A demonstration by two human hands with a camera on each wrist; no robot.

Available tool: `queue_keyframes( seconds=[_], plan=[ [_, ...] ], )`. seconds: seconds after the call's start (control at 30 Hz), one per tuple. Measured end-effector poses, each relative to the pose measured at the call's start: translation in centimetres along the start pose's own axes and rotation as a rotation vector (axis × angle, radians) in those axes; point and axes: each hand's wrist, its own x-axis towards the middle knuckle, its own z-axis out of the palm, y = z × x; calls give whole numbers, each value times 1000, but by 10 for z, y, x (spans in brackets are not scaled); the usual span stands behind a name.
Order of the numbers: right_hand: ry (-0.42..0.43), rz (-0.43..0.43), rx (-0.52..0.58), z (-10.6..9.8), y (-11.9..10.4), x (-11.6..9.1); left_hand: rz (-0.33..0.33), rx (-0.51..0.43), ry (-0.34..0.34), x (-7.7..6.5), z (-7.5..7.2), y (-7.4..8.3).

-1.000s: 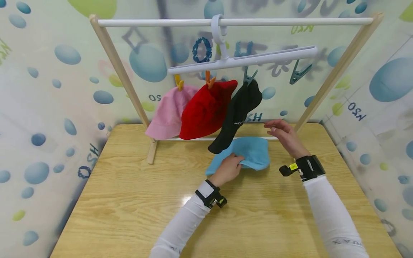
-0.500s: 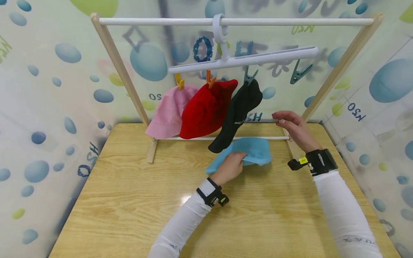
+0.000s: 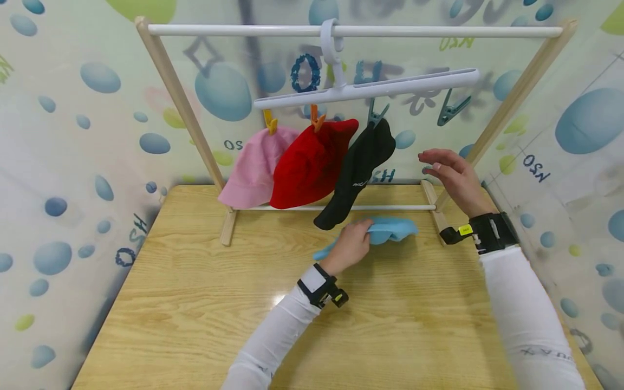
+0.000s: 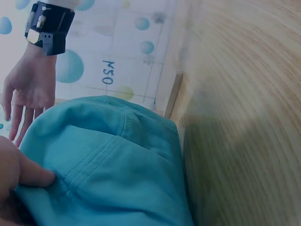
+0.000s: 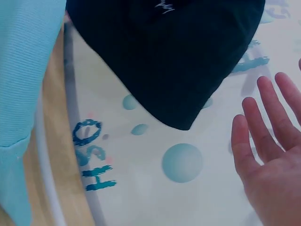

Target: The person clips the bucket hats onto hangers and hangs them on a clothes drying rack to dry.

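Note:
My left hand (image 3: 350, 244) pinches a light blue bucket hat (image 3: 390, 230) by its edge, low over the table; in the left wrist view the thumb presses on the hat's stitched cloth (image 4: 117, 165). To the right, my right hand (image 3: 455, 179) hovers in the air with nothing in it, its fingers loosely extended. Above that hand hangs a dark green clip (image 3: 450, 110) that holds nothing. From other clips on the white hanger (image 3: 380, 89) hang a pink hat (image 3: 258, 168), a red hat (image 3: 312, 165) and a black hat (image 3: 363, 162).
The hanger hooks over the white top rail (image 3: 234, 31) of a wooden-legged rack (image 3: 512, 114) at the back of the wood-grain table (image 3: 195, 303). A lower white rail (image 3: 395, 207) runs behind the blue hat. Patterned walls (image 3: 44, 162) close in the back and sides.
My left hand has raised the blue hat slightly and tipped it, so it shows as a thinner strip. My right hand has moved up and to the right, away from the hat.

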Motion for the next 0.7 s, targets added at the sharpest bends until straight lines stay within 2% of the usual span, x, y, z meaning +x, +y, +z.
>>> queue_keyframes(
  seconds=[0.23,0.47,0.7],
  plan=[
    [39,-17,-46,4,-18,10,-3,-27,25,6,-5,1],
    [47,-87,50,9,-37,18,28,-108,73,12,-17,1],
    [85,-162,86,14,-58,26,-9,-235,101,14,-24,3]
  ],
)
